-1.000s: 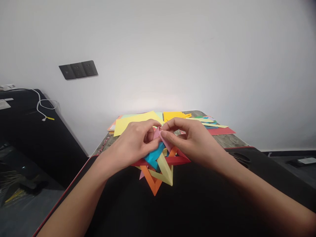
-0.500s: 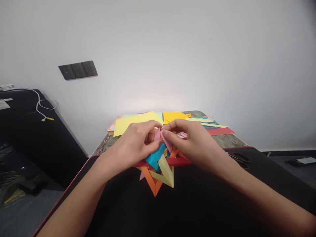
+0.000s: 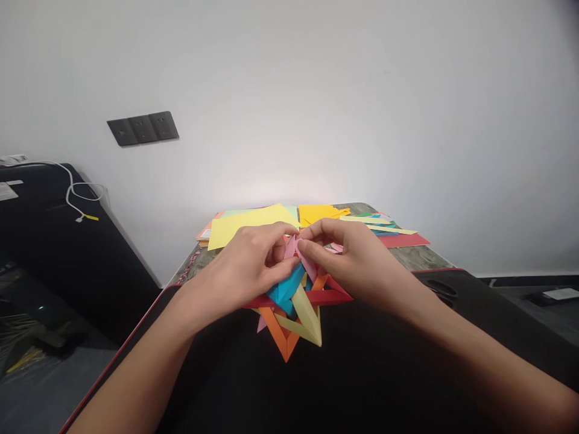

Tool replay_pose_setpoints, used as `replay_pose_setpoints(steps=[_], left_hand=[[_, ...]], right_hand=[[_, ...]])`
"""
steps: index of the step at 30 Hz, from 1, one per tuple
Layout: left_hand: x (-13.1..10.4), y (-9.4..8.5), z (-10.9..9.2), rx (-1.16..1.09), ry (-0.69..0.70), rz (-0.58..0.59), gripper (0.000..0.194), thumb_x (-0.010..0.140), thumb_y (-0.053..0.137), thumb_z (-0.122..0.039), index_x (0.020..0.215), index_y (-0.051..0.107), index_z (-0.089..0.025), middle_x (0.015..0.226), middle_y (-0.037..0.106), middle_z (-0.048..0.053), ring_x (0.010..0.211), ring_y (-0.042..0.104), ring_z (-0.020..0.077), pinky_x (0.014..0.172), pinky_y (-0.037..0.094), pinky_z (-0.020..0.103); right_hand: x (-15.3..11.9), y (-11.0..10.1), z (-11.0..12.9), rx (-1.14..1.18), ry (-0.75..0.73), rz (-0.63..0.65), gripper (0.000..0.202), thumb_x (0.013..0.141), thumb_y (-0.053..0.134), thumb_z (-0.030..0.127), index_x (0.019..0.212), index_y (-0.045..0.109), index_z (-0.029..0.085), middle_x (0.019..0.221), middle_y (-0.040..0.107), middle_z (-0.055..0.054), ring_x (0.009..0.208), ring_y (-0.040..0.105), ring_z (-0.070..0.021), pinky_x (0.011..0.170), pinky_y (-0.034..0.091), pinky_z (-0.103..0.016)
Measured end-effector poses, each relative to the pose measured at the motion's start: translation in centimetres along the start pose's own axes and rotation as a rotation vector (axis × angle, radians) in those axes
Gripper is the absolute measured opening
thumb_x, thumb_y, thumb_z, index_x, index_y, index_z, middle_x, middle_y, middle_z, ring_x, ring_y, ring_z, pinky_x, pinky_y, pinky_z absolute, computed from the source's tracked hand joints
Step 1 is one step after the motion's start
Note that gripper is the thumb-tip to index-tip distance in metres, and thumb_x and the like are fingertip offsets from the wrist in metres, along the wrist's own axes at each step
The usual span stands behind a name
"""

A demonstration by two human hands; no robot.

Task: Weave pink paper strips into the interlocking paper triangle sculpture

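Observation:
A folded paper model (image 3: 308,313) made of interlocked orange, pale yellow, red, blue and pink strips hangs between my hands above the black mat. Its pointed corners face down and to the sides. My left hand (image 3: 253,256) pinches its upper left part, thumb beside the blue piece (image 3: 287,288). Fingers of my right hand (image 3: 350,250) close on the pink strip (image 3: 306,260) at the top. The fingertips of both hands nearly meet there, and they partly cover the pink folds.
Behind the hands lie yellow sheets (image 3: 244,224), an orange-yellow stack (image 3: 316,213), thin strips (image 3: 384,228) and red paper (image 3: 404,241). Scissors (image 3: 442,289) rest on the black mat (image 3: 289,398) at right. A white cable (image 3: 70,187) hangs over a black object at left.
The paper model has shifted and turned slightly, its lower points moving a little right and down. More of its red right corner shows. Both hands keep their hold.

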State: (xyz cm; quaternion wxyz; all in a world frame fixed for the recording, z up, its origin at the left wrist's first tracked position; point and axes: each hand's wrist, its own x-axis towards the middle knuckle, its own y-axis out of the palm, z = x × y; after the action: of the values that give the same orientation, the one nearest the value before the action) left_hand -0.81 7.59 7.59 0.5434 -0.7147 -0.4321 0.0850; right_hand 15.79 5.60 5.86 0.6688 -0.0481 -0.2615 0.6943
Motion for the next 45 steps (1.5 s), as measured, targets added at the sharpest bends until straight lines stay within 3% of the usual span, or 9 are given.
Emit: replay_pose_setpoints(steps=[8, 14, 19, 27, 34, 40, 45], left_hand=[[0.0, -0.2, 0.0, -0.012, -0.006, 0.013, 0.017, 0.086, 0.056, -0.024, 0.099, 0.063, -0.015, 0.063, 0.051, -0.004, 0.057, 0.045, 0.0105, 0.051, 0.038, 0.022], [-0.1, -0.3, -0.2, -0.015, 0.003, 0.020, 0.020, 0.085, 0.058, -0.023, 0.103, 0.064, -0.016, 0.066, 0.056, -0.002, 0.059, 0.050, 0.0114, 0.051, 0.040, 0.022], [-0.1, -0.5, -0.3, -0.038, 0.024, 0.043, 0.024, 0.094, 0.042, -0.020, 0.101, 0.066, -0.019, 0.071, 0.062, -0.001, 0.064, 0.057, 0.0120, 0.055, 0.044, 0.020], [0.0, -0.4, 0.3, -0.039, 0.064, -0.031, 0.019, 0.089, 0.051, -0.017, 0.095, 0.070, -0.020, 0.079, 0.067, 0.000, 0.065, 0.059, 0.0112, 0.055, 0.046, 0.020], [0.1, -0.5, 0.6, -0.273, -0.079, -0.009, 0.025, 0.086, 0.049, -0.009, 0.094, 0.071, -0.019, 0.065, 0.063, -0.002, 0.050, 0.060, 0.0101, 0.045, 0.049, 0.020], [0.2, -0.7, 0.7, -0.408, -0.128, -0.031, 0.022, 0.082, 0.054, -0.006, 0.088, 0.073, -0.017, 0.053, 0.062, -0.002, 0.045, 0.062, 0.0121, 0.043, 0.052, 0.021], [0.4, -0.6, 0.8, -0.516, -0.139, -0.064, 0.014, 0.078, 0.061, -0.009, 0.080, 0.074, -0.015, 0.074, 0.070, 0.003, 0.044, 0.061, 0.0090, 0.040, 0.051, 0.020]], right_hand=[[0.4, -0.6, -0.7, 0.097, 0.055, 0.066, 0.007, 0.079, 0.061, 0.024, 0.077, 0.062, 0.017, 0.067, 0.067, -0.002, 0.060, 0.063, -0.0148, 0.057, 0.052, -0.027], [0.7, -0.8, -0.6, 0.262, 0.133, 0.120, 0.007, 0.077, 0.063, 0.014, 0.070, 0.061, 0.016, 0.060, 0.066, -0.001, 0.053, 0.061, -0.0096, 0.052, 0.051, -0.020], [0.7, -0.9, -0.6, 0.332, 0.156, 0.135, 0.012, 0.077, 0.064, 0.011, 0.066, 0.060, 0.015, 0.057, 0.062, 0.003, 0.048, 0.059, -0.0063, 0.048, 0.050, -0.016], [0.8, -0.8, -0.9, 0.365, 0.153, 0.189, 0.014, 0.072, 0.073, 0.016, 0.066, 0.060, 0.016, 0.058, 0.062, 0.003, 0.049, 0.062, -0.0082, 0.050, 0.052, -0.018], [0.8, -1.1, -1.0, 0.402, 0.143, 0.245, 0.024, 0.067, 0.080, 0.028, 0.070, 0.060, 0.015, 0.061, 0.063, 0.002, 0.054, 0.065, -0.0110, 0.057, 0.056, -0.022], [0.9, -1.3, -1.2, 0.409, 0.097, 0.301, 0.028, 0.071, 0.076, 0.039, 0.075, 0.062, 0.015, 0.067, 0.065, 0.001, 0.058, 0.067, -0.0115, 0.063, 0.057, -0.025], [0.9, -1.1, -1.3, 0.401, 0.105, 0.256, 0.024, 0.071, 0.077, 0.030, 0.077, 0.058, 0.017, 0.059, 0.062, 0.005, 0.055, 0.065, -0.0101, 0.055, 0.055, -0.020]])
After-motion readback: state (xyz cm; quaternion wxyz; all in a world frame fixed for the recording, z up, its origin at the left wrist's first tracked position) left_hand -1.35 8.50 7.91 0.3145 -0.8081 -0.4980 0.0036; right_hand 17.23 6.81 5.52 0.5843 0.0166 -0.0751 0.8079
